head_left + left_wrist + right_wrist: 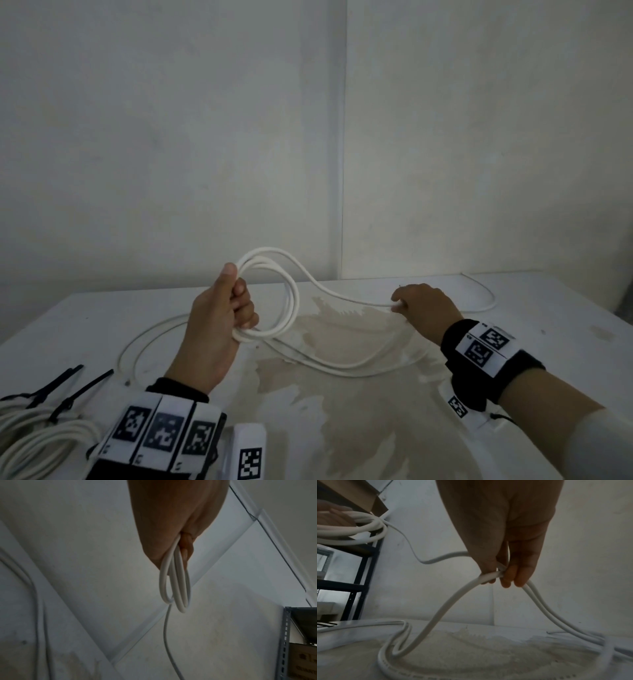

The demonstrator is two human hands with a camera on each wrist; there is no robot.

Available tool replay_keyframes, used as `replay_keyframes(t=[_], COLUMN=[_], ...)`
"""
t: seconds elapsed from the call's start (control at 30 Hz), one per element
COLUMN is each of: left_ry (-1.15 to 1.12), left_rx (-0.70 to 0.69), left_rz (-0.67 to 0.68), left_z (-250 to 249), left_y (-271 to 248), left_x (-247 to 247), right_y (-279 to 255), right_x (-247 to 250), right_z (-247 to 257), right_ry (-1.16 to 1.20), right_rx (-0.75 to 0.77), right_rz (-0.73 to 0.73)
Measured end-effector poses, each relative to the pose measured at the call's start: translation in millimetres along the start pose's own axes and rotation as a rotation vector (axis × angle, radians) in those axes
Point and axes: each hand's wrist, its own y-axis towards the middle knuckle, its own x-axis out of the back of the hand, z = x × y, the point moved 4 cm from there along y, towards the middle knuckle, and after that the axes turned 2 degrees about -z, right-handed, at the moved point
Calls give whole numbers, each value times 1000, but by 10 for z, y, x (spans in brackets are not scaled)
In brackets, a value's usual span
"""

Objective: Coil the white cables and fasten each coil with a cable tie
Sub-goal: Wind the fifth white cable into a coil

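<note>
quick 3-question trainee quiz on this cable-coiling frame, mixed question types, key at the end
1. True or false: the left hand grips a coil of several loops, raised off the table.
2. What does the right hand hold? A) a black cable tie B) the loose white cable running from the coil C) nothing
3. Fill in: the finished coils at the near left are fastened with black ____.

Key: 1 true; 2 B; 3 cable ties
</note>
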Motion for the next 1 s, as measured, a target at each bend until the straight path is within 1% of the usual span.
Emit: replay_keyframes(t=[0.07, 0.13, 0.17, 0.2, 0.3, 0.33, 0.37, 0.4, 0.47, 0.53, 0.57, 0.6, 0.7, 0.77, 0.83, 0.87, 0.93, 1.0], left_ry=[8, 6, 8, 15, 48, 49, 44, 37, 26, 33, 37, 33, -37, -78, -64, -40, 12, 71], left_rx=[7, 6, 8, 12, 34, 40, 44, 45, 37, 19, 7, -8, -34, -50, -78, -95, -132, -170], left_rz=[13, 8, 2, -1, 14, 23, 29, 33, 30, 8, -12, -36, -119, -173, -214, -230, -251, -248], left_z=[6, -4, -5, 1, 49, 69, 79, 82, 65, 32, 19, 7, -25, -40, -23, -1, 56, 122], left_y=[-17, -29, -35, -41, -74, -84, -96, -104, -115, -111, -102, -86, -31, 12, 57, 74, 87, 81], left_x=[-26, -49, -64, -86, -170, -195, -214, -225, -223, -193, -169, -145, -66, -30, -41, -61, -121, -196], right_y=[-24, -80, -127, -181, -344, -367, -374, -363, -339, -354, -374, -382, -394, -387, -412, -424, -446, -484], right_x=[-2, 11, 37, 74, 218, 231, 236, 224, 184, 103, 72, 45, 20, -51, -116, -119, -98, -94], right_z=[78, 177, 252, 354, 755, 866, 942, 976, 975, 974, 977, 966, 903, 868, 882, 913, 997, 1048], right_ry=[-42, 15, 63, 101, 130, 152, 211, 307, 534, 648, 647, 629, 512, 349, 164, 121, 123, 166], right_rx=[27, 61, 95, 146, 356, 400, 407, 383, 298, 261, 271, 284, 336, 394, 467, 509, 607, 651], right_rz=[59, 118, 125, 107, -30, -51, -48, -26, 56, 149, 158, 134, -6, -19, -14, -40, -122, -191])
